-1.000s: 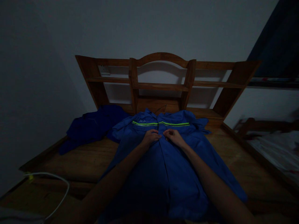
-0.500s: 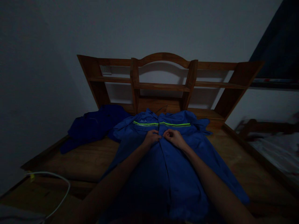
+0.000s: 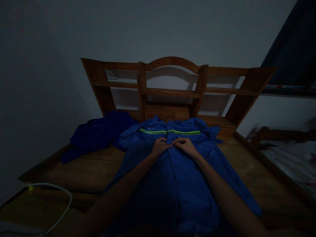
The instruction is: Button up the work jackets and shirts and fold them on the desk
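A blue work shirt with a bright green chest stripe lies flat, front up, on a bare wooden bed base. My left hand and my right hand meet at the shirt's front opening just below the stripe. Both hands have curled fingers pinching the two fabric edges together, fingertips almost touching. What sits between the fingertips is too small and dark to make out.
A darker blue garment lies crumpled at the back left of the bed. A wooden headboard with shelves stands against the wall. A white cable curls at the near left. Another bed is at the right.
My hands have stayed at the same spot on the shirt front; the fingertips have drawn slightly closer together. The camera has shifted a little.
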A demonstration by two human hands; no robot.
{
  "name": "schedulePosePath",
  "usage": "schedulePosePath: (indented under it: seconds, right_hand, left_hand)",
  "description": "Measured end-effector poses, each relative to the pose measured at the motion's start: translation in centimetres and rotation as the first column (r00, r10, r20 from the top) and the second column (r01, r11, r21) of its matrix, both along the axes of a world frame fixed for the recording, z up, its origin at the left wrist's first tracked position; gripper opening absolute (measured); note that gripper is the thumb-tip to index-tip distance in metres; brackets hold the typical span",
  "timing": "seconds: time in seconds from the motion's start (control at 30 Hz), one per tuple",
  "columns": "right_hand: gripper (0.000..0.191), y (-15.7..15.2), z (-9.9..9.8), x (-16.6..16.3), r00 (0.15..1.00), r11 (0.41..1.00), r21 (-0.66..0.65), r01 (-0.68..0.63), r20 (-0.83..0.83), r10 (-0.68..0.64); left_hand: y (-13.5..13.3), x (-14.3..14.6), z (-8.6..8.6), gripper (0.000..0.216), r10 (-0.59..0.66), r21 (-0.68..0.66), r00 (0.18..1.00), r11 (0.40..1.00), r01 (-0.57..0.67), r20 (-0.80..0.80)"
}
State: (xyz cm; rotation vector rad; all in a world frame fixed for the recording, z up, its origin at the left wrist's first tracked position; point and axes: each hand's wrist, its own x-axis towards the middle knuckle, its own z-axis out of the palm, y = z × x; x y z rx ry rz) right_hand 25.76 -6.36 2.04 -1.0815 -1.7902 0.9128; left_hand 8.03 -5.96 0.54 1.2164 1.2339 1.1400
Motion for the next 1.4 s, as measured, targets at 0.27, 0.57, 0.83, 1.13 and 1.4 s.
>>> schedulePosePath:
  seconds: [0.27, 0.57, 0.83, 1.13, 1.4]
  right_hand:
    - [0.022, -0.2, 0.3, 0.0, 0.998, 0.999, -0.026, -0.04, -0.041, 0.039]
    - [0.029, 0.3, -0.7, -0.3, 0.998, 0.998, -0.037, -0.049, -0.044, 0.048]
    - [0.032, 0.5, -0.9, -0.4, 0.999, 0.999, -0.024, -0.036, -0.027, 0.035]
    - [0.031, 0.3, -0.8, -0.6, 0.999, 0.998, 0.059, 0.016, -0.037, -0.014]
    - [0.031, 0.3, -0.3, -0.4, 0.999, 0.997, 0.069, 0.04, 0.009, -0.04]
  left_hand:
    - [0.0, 0.4, -0.9, 0.037, 0.019, 0.07, 0.999, 0.997, -0.016, -0.041]
    - [0.2, 0.4, -0.9, 0.041, 0.01, 0.113, 0.998, 0.994, -0.002, -0.062]
    - [0.7, 0.2, -1.5, 0.038, -0.018, 0.23, 0.988, 0.972, 0.054, -0.156]
    - [0.4, -0.1, -0.3, 0.039, -0.007, 0.209, 0.983, 0.977, 0.045, -0.182]
    - [0.5, 0.0, -0.4, 0.029, -0.026, 0.204, 0.993, 0.978, 0.048, -0.112]
